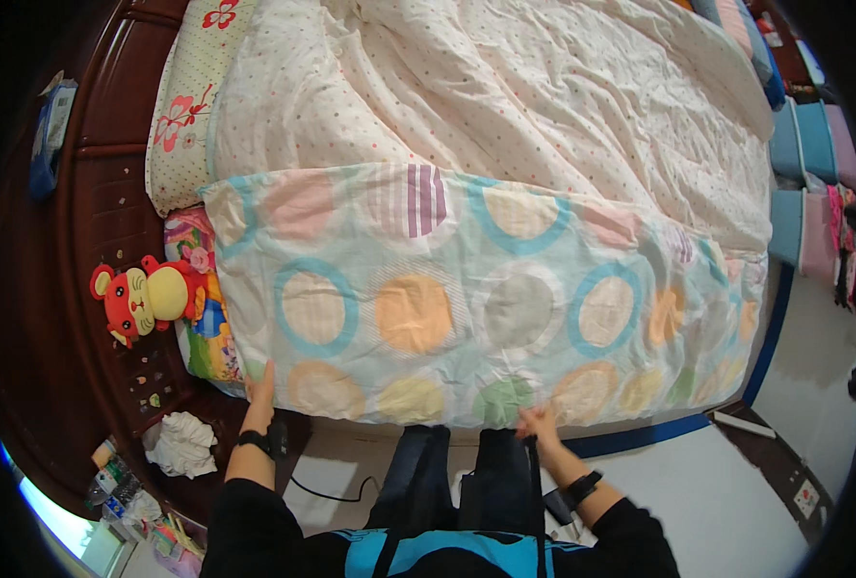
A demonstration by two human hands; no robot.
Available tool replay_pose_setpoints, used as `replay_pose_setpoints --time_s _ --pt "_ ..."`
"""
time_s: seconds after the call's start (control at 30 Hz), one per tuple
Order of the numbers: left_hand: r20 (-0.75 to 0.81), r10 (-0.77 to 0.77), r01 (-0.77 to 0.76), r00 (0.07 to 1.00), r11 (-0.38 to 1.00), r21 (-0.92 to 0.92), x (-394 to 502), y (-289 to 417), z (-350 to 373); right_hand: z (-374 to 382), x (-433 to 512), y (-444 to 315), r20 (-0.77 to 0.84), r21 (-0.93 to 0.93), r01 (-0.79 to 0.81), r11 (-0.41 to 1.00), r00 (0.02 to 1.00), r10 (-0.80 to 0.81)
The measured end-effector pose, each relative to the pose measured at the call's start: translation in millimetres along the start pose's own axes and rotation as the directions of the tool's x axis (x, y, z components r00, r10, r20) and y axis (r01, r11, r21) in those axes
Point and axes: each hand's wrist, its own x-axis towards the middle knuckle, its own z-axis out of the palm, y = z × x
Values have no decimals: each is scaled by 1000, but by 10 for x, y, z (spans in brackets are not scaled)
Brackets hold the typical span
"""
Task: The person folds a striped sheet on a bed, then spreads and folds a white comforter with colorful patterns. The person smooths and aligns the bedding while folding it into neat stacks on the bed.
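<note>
A pale blue-green quilt with large coloured circles lies along the near side of the bed, its surface mostly smooth with light creases. At its near left corner is my left hand, fingers stretched out against the fabric. My right hand grips the quilt's near edge beside a green circle, fingertips curled on the cloth. Beyond the quilt spreads a rumpled cream dotted bedcover.
A red and yellow plush toy lies at the headboard by a colourful pillow. A floral pillow lies farther back. Crumpled white tissue sits on the nightstand. Blue and pink bins stand right; a black cable trails near my legs.
</note>
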Motion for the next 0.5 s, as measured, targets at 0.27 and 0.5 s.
replay_pose_setpoints --time_s 0.27,0.5 --pt "320 282 23 904 717 -697 23 -582 158 102 636 671 2 525 -207 825 970 242" --pt "8 -172 104 985 555 -825 -376 -1432 -214 -71 537 907 81 639 -192 745 980 183"
